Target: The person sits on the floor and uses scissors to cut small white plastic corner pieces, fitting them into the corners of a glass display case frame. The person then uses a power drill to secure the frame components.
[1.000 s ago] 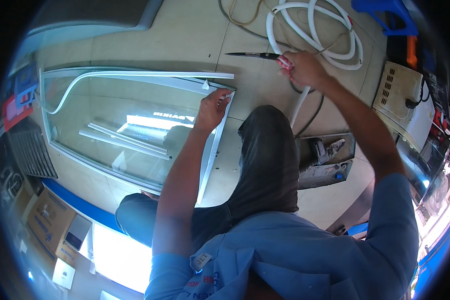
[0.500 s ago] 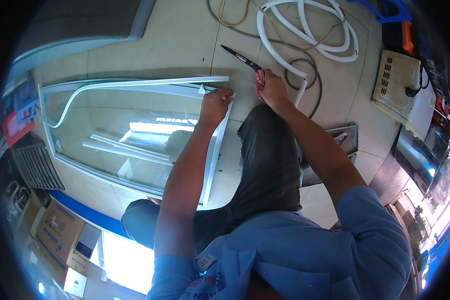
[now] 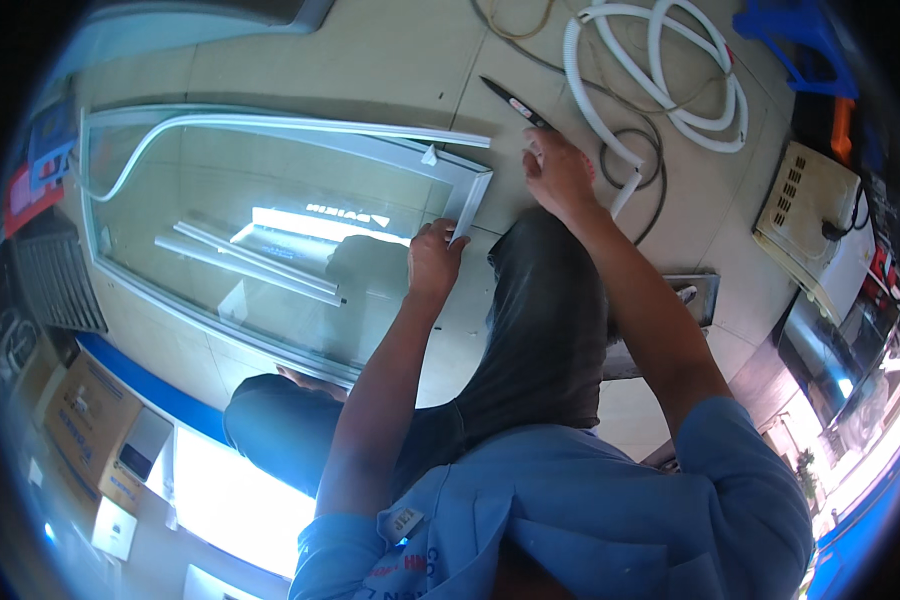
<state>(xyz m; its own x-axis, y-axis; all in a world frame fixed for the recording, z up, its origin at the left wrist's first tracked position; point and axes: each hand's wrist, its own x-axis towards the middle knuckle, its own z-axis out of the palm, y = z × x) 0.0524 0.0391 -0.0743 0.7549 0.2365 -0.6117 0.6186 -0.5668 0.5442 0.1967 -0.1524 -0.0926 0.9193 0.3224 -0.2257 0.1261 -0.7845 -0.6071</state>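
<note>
A glass door panel [image 3: 300,190] with a white frame lies on the floor in front of me, to the left. My left hand [image 3: 435,262] is closed on the short right side of its frame [image 3: 470,207], thumb and fingers pinching the edge. Along the far side runs a white sealing strip [image 3: 370,127], partly loose and curving away over the glass at the left. Above my right knee, my right hand [image 3: 562,175] grips scissors [image 3: 513,101] by their red handles, mostly hidden in the fingers. Their dark blades look closed and point away to the left.
Two thin white strips [image 3: 260,262] lie on the glass. Coiled white corrugated hose [image 3: 575,85] and a grey cable lie on the floor beyond my right hand. A pale appliance [image 3: 805,210] stands at the right. Cardboard boxes [image 3: 90,420] are at the lower left.
My left hand has slid toward me along the frame's short side, away from the far corner. The right hand still holds the scissors and has turned slightly. The whole view has shifted.
</note>
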